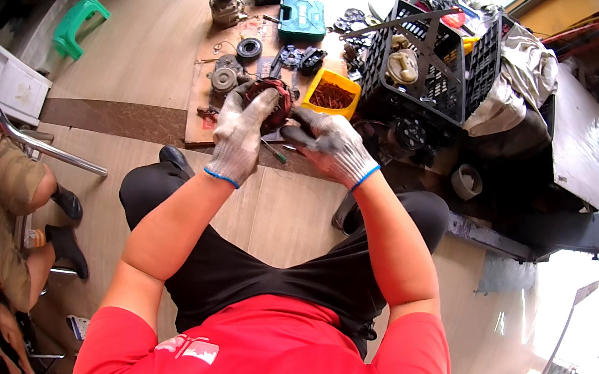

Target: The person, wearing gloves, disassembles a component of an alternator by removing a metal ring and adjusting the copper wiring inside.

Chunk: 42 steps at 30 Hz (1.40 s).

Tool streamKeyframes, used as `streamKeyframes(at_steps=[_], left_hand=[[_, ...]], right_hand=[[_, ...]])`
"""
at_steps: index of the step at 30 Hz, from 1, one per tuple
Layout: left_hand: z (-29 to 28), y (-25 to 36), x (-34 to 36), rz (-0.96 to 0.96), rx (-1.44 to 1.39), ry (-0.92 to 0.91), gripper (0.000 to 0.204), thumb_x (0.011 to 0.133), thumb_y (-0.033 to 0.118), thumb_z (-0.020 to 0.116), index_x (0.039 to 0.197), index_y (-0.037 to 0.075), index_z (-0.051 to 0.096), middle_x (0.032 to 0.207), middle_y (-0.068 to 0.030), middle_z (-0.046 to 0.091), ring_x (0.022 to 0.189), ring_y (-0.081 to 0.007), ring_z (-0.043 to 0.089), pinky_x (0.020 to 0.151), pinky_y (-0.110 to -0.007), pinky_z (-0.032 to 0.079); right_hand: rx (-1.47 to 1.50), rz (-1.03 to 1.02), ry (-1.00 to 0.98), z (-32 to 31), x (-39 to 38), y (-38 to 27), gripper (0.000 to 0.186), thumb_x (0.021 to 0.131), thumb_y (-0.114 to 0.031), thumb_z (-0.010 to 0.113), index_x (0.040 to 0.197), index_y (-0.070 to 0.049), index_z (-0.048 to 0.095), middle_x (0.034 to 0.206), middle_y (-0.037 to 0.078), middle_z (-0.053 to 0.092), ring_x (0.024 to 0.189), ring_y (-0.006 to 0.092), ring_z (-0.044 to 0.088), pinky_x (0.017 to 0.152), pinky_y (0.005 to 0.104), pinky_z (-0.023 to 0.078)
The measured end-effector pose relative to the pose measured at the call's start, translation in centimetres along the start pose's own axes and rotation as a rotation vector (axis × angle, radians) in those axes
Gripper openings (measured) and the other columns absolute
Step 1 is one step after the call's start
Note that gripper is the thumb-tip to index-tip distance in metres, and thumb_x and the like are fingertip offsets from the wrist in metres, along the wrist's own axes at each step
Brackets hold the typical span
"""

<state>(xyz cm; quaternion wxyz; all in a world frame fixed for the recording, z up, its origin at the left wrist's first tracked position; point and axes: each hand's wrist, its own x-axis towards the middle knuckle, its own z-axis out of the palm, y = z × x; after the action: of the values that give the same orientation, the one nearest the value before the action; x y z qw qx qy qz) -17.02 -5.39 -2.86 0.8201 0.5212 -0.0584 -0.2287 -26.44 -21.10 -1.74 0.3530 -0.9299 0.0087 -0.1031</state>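
Observation:
Both my hands wear whitish knitted gloves with blue cuffs, soiled dark at the fingers. My left hand (pixel 239 130) grips a round, dark machine part with reddish edges (pixel 281 107); its fingers lie over the part's left side and top. Just right of that part is my right hand (pixel 331 145), its thumb and fingers apart and nothing visible between them. Below, between the hands, lies a screwdriver with a green handle (pixel 273 152). Left of the round part sits a grey metal housing (pixel 224 79). A yellow bin (pixel 351 86) of reddish-brown pieces stands beyond my right hand.
On the cardboard (pixel 197 110) are a black ring (pixel 249 49), a teal case (pixel 303 18) and a metal unit (pixel 224 9). Black crates (pixel 426 101) stand at right, near a white bowl (pixel 466 181). Left are a green stool (pixel 78 27) and a seated person (pixel 19 174).

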Motion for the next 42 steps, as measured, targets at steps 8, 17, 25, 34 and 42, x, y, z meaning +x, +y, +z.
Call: streamKeyframes(at_steps=[8, 17, 25, 34, 42], left_hand=[[-1.3, -0.1, 1.7, -0.023, 0.018, 0.073, 0.042, 0.093, 0.028, 0.075, 0.124, 0.003, 0.061, 0.108, -0.0071, 0.069, 0.088, -0.0140, 0.068, 0.080, -0.028, 0.057], [-3.8, -0.2, 3.1, -0.105, -0.057, -0.026, 0.040, 0.099, 0.033, 0.066, 0.126, 0.004, 0.061, 0.109, -0.0136, 0.072, 0.090, -0.0255, 0.073, 0.071, -0.038, 0.061], [-3.3, -2.1, 3.0, -0.184, -0.060, -0.069, 0.042, 0.099, 0.026, 0.064, 0.133, 0.002, 0.059, 0.122, -0.0153, 0.069, 0.106, -0.0299, 0.070, 0.089, -0.041, 0.061], [0.2, -2.1, -0.6, -0.064, 0.061, -0.176, 0.034, 0.097, 0.026, 0.071, 0.126, 0.012, 0.062, 0.109, 0.0013, 0.067, 0.096, -0.0116, 0.065, 0.089, -0.031, 0.055], [-0.8, -2.4, -0.5, -0.113, -0.003, -0.032, 0.045, 0.092, 0.024, 0.077, 0.127, 0.002, 0.059, 0.113, -0.0075, 0.067, 0.099, -0.0146, 0.065, 0.086, -0.030, 0.057]], right_hand=[[-0.608, -0.070, -0.027, -8.8, -6.5, 0.8, 0.010, 0.090, -0.027, 0.071, 0.096, -0.019, 0.073, 0.078, 0.008, 0.070, 0.071, 0.0314, 0.070, 0.060, 0.0404, 0.056], [-0.939, 0.376, 0.226, -20.7, -31.3, 6.3, 0.013, 0.094, -0.030, 0.070, 0.095, -0.017, 0.074, 0.085, 0.011, 0.073, 0.076, 0.0327, 0.070, 0.063, 0.0403, 0.055], [-1.022, 0.939, 0.156, -20.9, -51.8, 10.7, 0.025, 0.102, -0.039, 0.056, 0.104, -0.020, 0.072, 0.096, 0.013, 0.073, 0.087, 0.0355, 0.070, 0.073, 0.0466, 0.055], [-0.636, 1.167, -0.160, -12.7, -57.9, 16.7, 0.037, 0.100, -0.039, 0.054, 0.128, -0.018, 0.068, 0.125, 0.013, 0.070, 0.116, 0.0338, 0.064, 0.098, 0.0464, 0.052], [-0.880, 0.960, 0.478, -18.1, -34.7, 7.6, 0.065, 0.094, -0.028, 0.071, 0.152, -0.010, 0.047, 0.153, 0.016, 0.050, 0.131, 0.0323, 0.059, 0.104, 0.0362, 0.052]])
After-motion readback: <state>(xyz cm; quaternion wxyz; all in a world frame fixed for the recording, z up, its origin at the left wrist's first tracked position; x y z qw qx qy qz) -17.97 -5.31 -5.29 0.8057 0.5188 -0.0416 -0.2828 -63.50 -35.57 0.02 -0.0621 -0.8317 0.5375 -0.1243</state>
